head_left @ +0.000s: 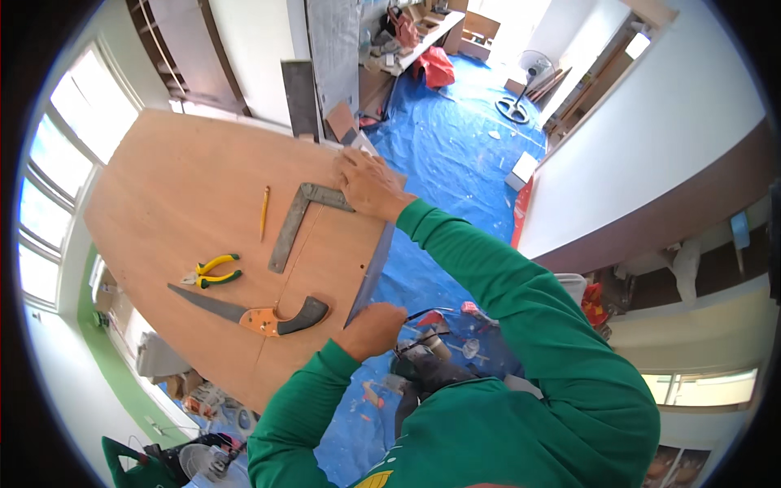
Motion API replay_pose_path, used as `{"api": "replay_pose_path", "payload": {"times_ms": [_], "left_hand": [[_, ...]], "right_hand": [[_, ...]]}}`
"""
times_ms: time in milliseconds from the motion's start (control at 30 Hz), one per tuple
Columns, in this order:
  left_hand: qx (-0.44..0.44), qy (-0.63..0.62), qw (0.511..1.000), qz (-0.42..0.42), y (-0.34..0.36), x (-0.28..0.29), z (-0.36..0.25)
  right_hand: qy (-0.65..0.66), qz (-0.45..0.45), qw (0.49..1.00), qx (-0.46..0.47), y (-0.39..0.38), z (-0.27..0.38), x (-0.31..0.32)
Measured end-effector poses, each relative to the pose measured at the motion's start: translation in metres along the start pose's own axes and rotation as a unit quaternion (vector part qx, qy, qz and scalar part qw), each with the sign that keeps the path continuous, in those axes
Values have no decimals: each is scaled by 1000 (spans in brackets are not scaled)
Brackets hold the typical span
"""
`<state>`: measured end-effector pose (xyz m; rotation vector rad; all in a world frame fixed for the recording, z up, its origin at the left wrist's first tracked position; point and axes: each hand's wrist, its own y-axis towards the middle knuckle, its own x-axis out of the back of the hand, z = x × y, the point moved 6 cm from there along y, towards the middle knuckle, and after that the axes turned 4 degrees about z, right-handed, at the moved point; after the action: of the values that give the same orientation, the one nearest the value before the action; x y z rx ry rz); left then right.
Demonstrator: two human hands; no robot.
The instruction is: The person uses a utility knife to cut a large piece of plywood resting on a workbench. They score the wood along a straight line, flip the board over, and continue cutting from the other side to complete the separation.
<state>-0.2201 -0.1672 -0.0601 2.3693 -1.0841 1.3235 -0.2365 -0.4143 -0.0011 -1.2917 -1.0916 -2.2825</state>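
A plywood board (163, 187) fills the left and centre. My right hand (366, 183) rests curled on its far right corner, beside the end of a metal carpenter's square (289, 236). My left hand (370, 329) has its fingers closed round the board's near right edge. A yellow pencil (264, 213) lies left of the square. Yellow and green pliers (211, 268) and a handsaw (264, 320) with an orange and black handle lie toward the near side. A pencilled line runs across the board under the square and saw.
Blue plastic sheeting (439, 146) covers the floor, with a standing fan (512, 106) and a white box (521, 171). A cluttered counter (439, 32) stands at the back. A white partition (618, 187) bounds the right, windows (61, 163) the left. Power tools (138, 459) lie at lower left.
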Motion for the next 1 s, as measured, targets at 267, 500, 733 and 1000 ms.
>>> {"api": "replay_pose_path", "payload": {"times_ms": [267, 500, 733, 1000], "left_hand": [[35, -20, 999, -9, -10, -5, -17], [28, 74, 995, -62, -33, 8, -20], [-16, 88, 994, -66, -46, 17, -20], [76, -75, 994, 22, -38, 21, -9]], "right_hand": [[4, 48, 998, -29, 0, 17, 5], [5, 24, 999, -23, 3, 26, 4], [43, 67, 997, -18, 10, 45, 13], [40, 33, 997, 52, -15, 54, 14]]}}
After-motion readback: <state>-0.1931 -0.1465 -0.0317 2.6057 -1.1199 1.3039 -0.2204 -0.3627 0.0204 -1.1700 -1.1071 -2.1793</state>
